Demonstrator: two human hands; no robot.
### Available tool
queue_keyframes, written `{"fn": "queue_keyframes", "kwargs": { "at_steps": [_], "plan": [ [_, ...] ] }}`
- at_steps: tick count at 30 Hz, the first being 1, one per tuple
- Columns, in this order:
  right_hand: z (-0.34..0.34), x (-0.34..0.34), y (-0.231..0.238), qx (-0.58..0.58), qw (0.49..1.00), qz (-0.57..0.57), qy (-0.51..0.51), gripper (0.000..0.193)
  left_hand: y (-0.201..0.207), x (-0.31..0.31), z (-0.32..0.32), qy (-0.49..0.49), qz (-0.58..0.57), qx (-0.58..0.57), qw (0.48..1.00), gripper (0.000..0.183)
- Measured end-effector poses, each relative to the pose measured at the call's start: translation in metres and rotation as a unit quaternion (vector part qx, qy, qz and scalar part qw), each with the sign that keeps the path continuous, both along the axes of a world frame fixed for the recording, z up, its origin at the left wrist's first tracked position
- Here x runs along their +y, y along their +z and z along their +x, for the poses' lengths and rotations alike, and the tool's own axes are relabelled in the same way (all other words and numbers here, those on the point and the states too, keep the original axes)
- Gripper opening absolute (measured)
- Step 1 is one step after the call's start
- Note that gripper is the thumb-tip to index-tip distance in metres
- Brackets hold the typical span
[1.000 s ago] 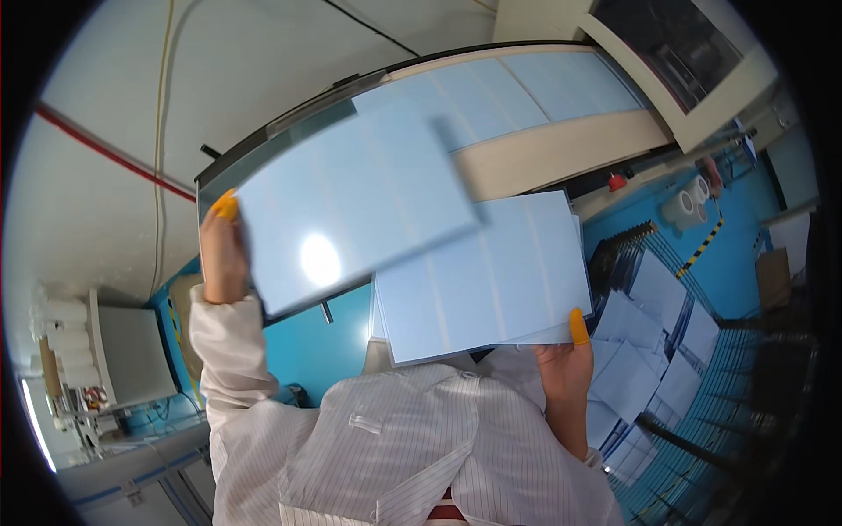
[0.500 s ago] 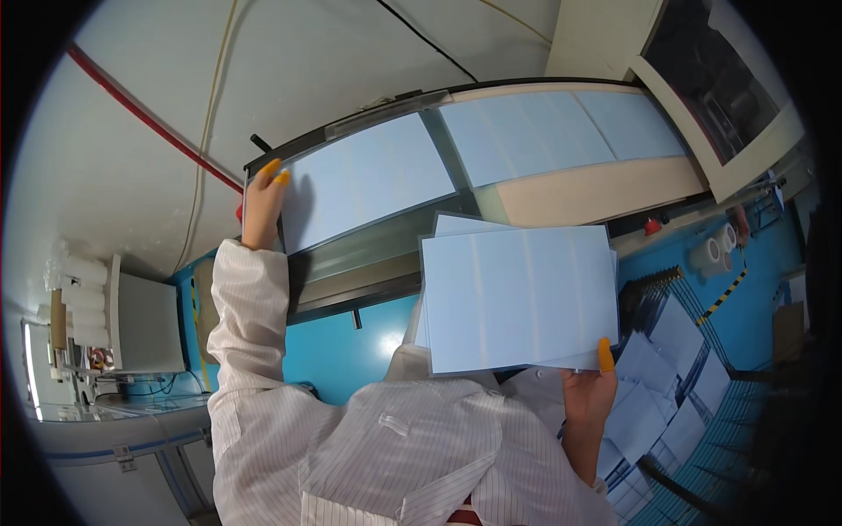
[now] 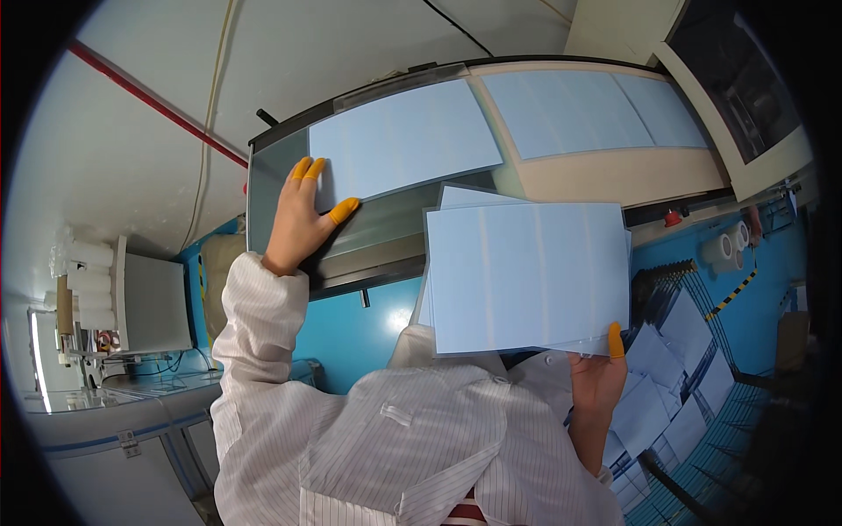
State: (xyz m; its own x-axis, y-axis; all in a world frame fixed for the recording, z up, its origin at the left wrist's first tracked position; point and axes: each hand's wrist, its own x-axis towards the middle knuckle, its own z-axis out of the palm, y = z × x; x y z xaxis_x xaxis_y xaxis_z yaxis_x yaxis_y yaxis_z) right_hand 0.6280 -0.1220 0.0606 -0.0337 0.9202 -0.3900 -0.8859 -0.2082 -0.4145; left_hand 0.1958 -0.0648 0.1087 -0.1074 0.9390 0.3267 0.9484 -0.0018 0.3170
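Orange rubber cots cover the fingers (image 3: 344, 209) of the left hand (image 3: 303, 215): thumb splayed wide, index & middle laid flat, tips touching the lower-left corner of a pale blue sheet (image 3: 403, 140). Hand lies open, gripping nothing. That sheet lies flat on the grey glass bed of a conveyor machine (image 3: 272, 193), w/ two more blue sheets (image 3: 592, 110) further right on the same track, just beside each other. A beige panel (image 3: 614, 180) runs below those two.

Right hand (image 3: 596, 381), one orange-capped finger showing at the edge, is closed on the lower-right corner of a stack of blue sheets (image 3: 526, 276), held up in front of the chest; at least two sheets, fanned slightly, the rear one peeking out at top & left. Stack sits near the machine's front edge, apart from the sheet on the bed.

Both arms wear white striped cleanroom sleeves (image 3: 254, 333). Below & right of the right hand: loose white sheets (image 3: 675, 377) scattered over a blue worktop (image 3: 754, 298), beside a black wire rack (image 3: 658, 285). Further right, white tape rolls (image 3: 728, 245) and a small red button (image 3: 673, 217). Far left: grey box (image 3: 153, 302) and a white wall w/ a red line (image 3: 149, 101) and a cable.
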Motion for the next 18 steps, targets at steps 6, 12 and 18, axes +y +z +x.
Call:
{"fn": "queue_keyframes", "kwargs": {
  "at_steps": [6,12,18],
  "plan": [
    [0.007,-0.005,-0.015,0.046,0.994,0.081,0.058,0.033,-0.003,0.015,0.023,0.004,-0.008,0.041,0.999,0.066],
    [0.004,-0.006,-0.008,0.009,0.999,0.025,0.018,0.033,-0.004,0.029,0.04,-0.028,0.008,0.048,0.998,0.063],
    [0.005,-0.007,-0.013,0.062,0.996,0.058,0.029,0.034,-0.005,0.04,0.051,-0.066,0.018,0.083,0.994,0.059]
  ]
}}
